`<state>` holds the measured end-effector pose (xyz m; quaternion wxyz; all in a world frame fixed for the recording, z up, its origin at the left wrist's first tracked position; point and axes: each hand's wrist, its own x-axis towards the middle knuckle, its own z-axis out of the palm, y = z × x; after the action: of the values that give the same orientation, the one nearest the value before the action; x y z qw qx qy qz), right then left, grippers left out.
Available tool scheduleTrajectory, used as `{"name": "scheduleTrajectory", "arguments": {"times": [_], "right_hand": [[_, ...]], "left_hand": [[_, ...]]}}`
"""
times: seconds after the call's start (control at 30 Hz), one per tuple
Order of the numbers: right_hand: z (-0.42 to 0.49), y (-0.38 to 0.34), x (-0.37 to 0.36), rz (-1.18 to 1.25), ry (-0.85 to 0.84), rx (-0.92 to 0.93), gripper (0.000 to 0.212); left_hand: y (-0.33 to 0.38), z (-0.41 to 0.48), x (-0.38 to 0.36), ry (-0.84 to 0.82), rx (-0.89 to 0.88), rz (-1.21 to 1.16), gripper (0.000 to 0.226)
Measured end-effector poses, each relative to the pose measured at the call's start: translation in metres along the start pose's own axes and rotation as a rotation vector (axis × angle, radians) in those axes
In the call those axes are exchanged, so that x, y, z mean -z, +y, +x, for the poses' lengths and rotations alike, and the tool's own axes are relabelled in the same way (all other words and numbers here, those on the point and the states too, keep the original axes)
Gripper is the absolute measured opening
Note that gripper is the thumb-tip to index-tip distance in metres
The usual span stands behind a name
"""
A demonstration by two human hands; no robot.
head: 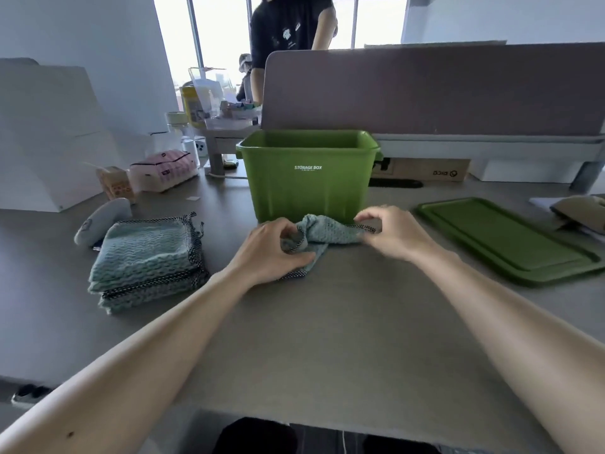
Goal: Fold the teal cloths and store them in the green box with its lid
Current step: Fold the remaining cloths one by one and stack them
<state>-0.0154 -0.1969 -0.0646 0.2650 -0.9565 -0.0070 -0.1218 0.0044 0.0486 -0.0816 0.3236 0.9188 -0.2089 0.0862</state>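
Observation:
A crumpled teal cloth (327,231) with a black-and-white checked hem lies on the grey table just in front of the green storage box (307,185). My left hand (271,250) grips its left end, fingers curled into the fabric. My right hand (393,231) pinches the hemmed edge at its right end. The box stands open and upright; its inside is hidden from here. A stack of several teal cloths (147,257) sits to the left. The green lid (510,240) lies flat on the table at the right.
A grey rounded object (101,217) lies behind the stack. Small cartons and a pink striped pack (163,170) stand at the back left. A desk divider (425,93) rises behind the box, and a person in a dark shirt (291,27) stands beyond it.

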Motion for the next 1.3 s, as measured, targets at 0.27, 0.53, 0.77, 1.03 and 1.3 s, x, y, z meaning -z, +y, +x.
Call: {"name": "scheduleTrajectory", "arguments": {"times": [0.27,0.53,0.77,1.03,1.3], "right_hand": [[0.005,0.018,0.002,-0.059,-0.078,-0.012,0.064],[-0.015,0.038,0.036,0.190,-0.182,-0.088,0.039],[-0.025,0.045,0.066,-0.038,-0.439,-0.052,0.030],[-0.027,0.024,0.046,0.478,-0.344,-0.050,0.062],[-0.017,0.013,0.029,0.691,-0.141,-0.033,0.017]], "left_hand": [[0.014,0.042,-0.017,-0.079,0.033,-0.016,0.016],[0.027,0.039,-0.028,-0.288,0.082,-0.675,0.009],[0.018,0.033,-0.014,-0.327,0.132,-0.769,0.016],[0.030,0.024,-0.009,-0.469,0.015,-1.000,0.018],[0.027,0.022,-0.001,-0.556,-0.010,-0.704,0.040]]}}
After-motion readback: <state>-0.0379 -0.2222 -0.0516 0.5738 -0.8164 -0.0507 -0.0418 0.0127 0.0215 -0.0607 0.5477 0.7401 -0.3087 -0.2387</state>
